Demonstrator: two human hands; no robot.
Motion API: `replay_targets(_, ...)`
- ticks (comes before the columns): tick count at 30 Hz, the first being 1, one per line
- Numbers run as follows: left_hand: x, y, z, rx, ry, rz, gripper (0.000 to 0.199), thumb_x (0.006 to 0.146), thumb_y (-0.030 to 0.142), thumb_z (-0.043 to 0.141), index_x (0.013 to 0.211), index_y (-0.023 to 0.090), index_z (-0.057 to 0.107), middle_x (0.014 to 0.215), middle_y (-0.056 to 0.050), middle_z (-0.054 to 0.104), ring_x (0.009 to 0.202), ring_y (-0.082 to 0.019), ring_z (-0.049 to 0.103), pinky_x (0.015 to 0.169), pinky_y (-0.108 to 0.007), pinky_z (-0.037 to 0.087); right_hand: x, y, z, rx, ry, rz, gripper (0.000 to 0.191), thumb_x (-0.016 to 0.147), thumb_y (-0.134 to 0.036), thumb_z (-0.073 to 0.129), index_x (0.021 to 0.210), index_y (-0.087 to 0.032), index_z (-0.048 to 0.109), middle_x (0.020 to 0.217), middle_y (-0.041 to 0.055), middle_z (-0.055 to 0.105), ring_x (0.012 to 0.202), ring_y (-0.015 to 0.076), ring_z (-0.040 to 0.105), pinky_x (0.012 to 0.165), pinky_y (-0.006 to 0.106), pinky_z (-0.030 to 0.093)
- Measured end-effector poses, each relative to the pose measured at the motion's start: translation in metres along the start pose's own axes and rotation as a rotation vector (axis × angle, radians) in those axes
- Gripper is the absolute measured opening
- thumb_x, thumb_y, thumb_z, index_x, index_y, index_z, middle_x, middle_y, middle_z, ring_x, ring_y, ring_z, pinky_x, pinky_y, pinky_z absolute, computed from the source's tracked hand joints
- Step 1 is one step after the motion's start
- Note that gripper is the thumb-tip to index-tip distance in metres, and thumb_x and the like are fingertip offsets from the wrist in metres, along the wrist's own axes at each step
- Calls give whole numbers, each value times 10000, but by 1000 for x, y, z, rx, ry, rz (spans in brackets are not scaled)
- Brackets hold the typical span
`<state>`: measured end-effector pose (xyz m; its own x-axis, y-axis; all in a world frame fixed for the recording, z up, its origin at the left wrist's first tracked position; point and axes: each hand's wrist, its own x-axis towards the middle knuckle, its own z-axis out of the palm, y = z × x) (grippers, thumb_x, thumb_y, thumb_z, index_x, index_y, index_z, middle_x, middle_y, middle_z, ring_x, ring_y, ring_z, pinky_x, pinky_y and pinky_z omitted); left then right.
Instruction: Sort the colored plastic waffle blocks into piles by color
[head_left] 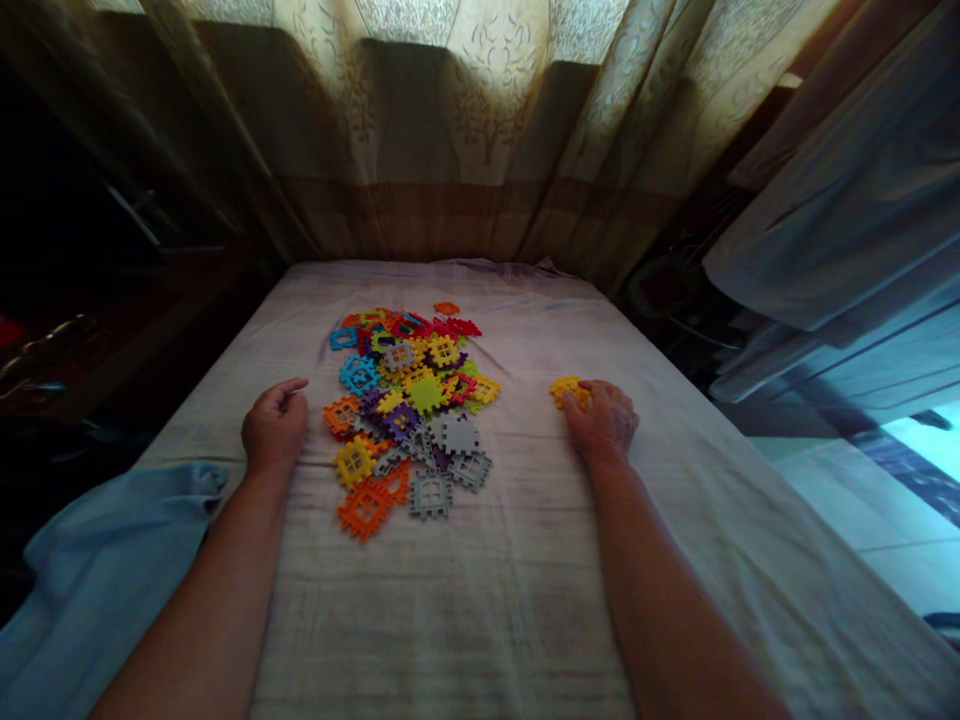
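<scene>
As I look down from the head view, a pale, creased cloth [517, 590] spreads beneath both my hands. Well ahead of my grip hangs a patterned curtain [487, 140], light coming through its upper part. Far to the right of my grip are white hanging cloths [825, 200] and, lower down, a pale floor [817, 490]. The room beyond my left hand [276, 425] is too dark to make out well; a light-blue garment [127, 550] lies just outside that forearm.

My right hand [604, 420] has thumb and fingers closed on a yellow piece [564, 390], which sits low at the cloth, mostly uncovered on its left. My left hand is loosely curled with nothing seen in it, resting near the pile. Between my two hands, nearer the left, stands that pile of toothed plastic pieces [426, 394], overlapping in many colours. An orange window piece [366, 508] and a grey window piece [430, 494] lie at its edge closest to me.
</scene>
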<state>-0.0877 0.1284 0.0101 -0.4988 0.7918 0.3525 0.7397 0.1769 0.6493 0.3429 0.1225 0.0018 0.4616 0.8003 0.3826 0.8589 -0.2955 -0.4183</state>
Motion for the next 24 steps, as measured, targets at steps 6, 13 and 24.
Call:
replay_targets(6, 1, 4, -1, -28, -21, -54, 397, 780, 308, 500, 1082, 214, 741, 742, -10, 627, 671, -178, 566, 738, -323, 512, -21, -41, 4, 76, -93, -375, 367, 885, -317, 517, 1198, -209, 675, 1347, 148, 575, 1243, 304, 485, 1045, 493, 358)
replay_targets(13, 0, 5, -1, -35, -31, -56, 414, 777, 307, 492, 1094, 209, 740, 753, -17, 631, 676, -183, 567, 751, -341, 517, -51, -73, 8, -71, -387, -496, 443, 948, -359, 482, 1378, -285, 560, 1534, 126, 422, 1431, 318, 320, 1098, 522, 287)
replay_targets(24, -1, 8, -3, -27, -40, -68, 407, 776, 328, 492, 1081, 224, 740, 800, -18, 661, 710, -184, 591, 761, -312, 514, -41, -67, 5, 56, -344, -496, 164, 895, -317, 563, 941, -203, 671, 1128, 107, 686, 1092, 250, 580, 975, 395, 384)
